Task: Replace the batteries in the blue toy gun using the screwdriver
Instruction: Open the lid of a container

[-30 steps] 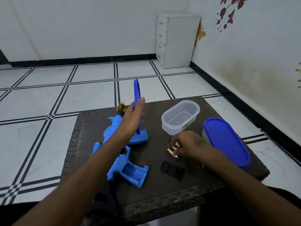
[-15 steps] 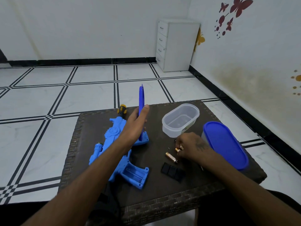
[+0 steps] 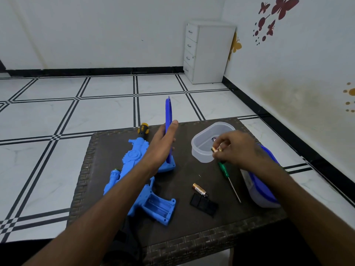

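Gun (image 3: pixel 134 169): blue, it lies flat on the left half of the table (image 3: pixel 107 154), muzzle toward the far edge. The battery bay (image 3: pixel 160 206) in the grip is open and faces up, near the front edge.
Left hand (image 3: pixel 161 148): fingers straight and together; it holds a blue lid (image 3: pixel 168 116) upright on its edge, thumb on the right side of the lid, above the gun.
Cover (image 3: pixel 203 204): small black plate, flat on the table just right of the grip.
Battery (image 3: pixel 199 189): one gold and black cell, it lies just beyond the cover, touching it or almost.
Box (image 3: pixel 201 150): clear, without lid, near the far right corner; a small thing lies inside, too small to name.
Right hand (image 3: pixel 236 148): fingers curled, it pinches batteries (image 3: pixel 216 149) at the front rim of the box.
Screwdriver (image 3: pixel 228 179): green handle, it lies on the table under the right hand, tip toward the front edge.
Container (image 3: pixel 263 189): blue lid on, at the right edge, partly behind the right arm.
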A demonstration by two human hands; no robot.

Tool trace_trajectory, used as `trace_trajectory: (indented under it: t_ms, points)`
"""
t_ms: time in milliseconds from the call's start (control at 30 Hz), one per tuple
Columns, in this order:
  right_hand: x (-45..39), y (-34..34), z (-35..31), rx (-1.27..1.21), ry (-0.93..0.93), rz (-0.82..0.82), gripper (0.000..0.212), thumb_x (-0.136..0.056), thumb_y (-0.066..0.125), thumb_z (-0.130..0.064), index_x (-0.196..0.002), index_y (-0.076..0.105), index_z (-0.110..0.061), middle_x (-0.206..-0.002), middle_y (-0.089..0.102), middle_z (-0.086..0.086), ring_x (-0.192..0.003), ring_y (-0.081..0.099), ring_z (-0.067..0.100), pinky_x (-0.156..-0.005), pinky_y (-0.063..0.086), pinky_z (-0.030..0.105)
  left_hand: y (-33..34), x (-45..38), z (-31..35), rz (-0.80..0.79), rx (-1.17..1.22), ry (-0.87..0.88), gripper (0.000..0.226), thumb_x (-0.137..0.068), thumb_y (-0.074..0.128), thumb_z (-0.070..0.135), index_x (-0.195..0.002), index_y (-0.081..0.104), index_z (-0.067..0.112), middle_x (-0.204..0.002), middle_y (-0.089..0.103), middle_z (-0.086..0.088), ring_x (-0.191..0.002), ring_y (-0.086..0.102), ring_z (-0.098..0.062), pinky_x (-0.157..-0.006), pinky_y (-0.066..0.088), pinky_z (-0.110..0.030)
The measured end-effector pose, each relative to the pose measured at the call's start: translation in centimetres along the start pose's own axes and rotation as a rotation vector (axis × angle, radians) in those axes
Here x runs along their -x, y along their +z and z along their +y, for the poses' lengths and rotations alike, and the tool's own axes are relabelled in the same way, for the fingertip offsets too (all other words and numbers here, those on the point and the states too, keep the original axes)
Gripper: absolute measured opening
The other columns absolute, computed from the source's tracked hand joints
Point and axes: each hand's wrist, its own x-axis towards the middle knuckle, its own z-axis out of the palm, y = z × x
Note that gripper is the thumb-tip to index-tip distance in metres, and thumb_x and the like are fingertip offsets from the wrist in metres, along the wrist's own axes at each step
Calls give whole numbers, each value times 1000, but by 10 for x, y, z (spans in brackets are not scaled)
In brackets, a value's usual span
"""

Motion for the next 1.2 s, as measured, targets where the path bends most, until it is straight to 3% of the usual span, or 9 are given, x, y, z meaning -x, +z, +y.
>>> trace_trajectory:
  t_ms: [100,400,567,667,733,833,933,1067,1200]
  points:
    - [-27,-8,1,64,-3,47,22,-79,79,-17,-98,69,-19,-94,65,0,-89,65,17,-76,57,30,1,0,0,0,6,-3,27,-89,42,71,-101,49,47,-109,61,7,-100,62,-10,-85,55,-35]
    - [-75,3,15,322,-150,-80,20,-83,77,-21,-101,69,-21,-110,68,1,-92,57,14,-74,42,27,-1,0,-3,4,-13,-19,43,-90,41,70,-118,46,38,-112,60,6,-103,61,-10,-88,55,-37]
    - [-46,6,-1,241,-253,11,11,-87,70,-20,-97,69,-18,-93,63,-4,-87,59,15,-77,48,31,-1,-1,-5,8,-1,-27,46,-90,41,69,-124,42,38,-112,58,11,-104,60,-9,-91,54,-40]
    - [-11,16,-14,169,-302,-158,8,-84,73,-24,-81,67,-20,-80,66,-6,-77,62,14,-74,53,31,-2,-2,-5,12,1,-30,48,-91,41,69,-126,42,37,-116,59,7,-104,60,-10,-90,55,-38]
    - [8,30,-15,233,-256,-342,17,-83,76,-32,-78,61,-25,-73,61,-12,-72,60,8,-63,47,20,-2,-3,-6,24,11,-45,53,-90,41,70,-130,43,35,-117,60,4,-103,61,-11,-89,55,-38]
    - [24,54,-9,260,-125,-468,21,-82,76,-37,-84,59,-25,-77,59,-8,-74,58,8,-63,46,22,1,-3,-6,33,4,-60,62,-89,40,71,-136,43,31,-112,62,3,-103,62,-13,-90,55,-40]
    - [26,64,-6,248,-102,-473,21,-83,76,-33,-84,57,-25,-79,57,-7,-73,54,8,-60,39,22,4,-2,-5,17,-17,-43,69,-88,40,73,-141,41,29,-113,61,5,-103,62,-11,-89,55,-38]
    - [25,60,-14,247,-46,-484,14,-85,73,-27,-90,62,-21,-89,65,1,-84,62,15,-75,53,29,6,-1,0,21,-18,-39,68,-89,40,71,-141,41,26,-113,61,4,-103,61,-12,-91,54,-40]
    - [22,33,-17,149,-61,-358,7,-85,71,-21,-89,66,-19,-85,67,-1,-84,65,15,-81,55,30,8,-2,5,34,-29,-36,67,-90,40,69,-141,41,24,-112,61,2,-103,61,-14,-93,54,-41]
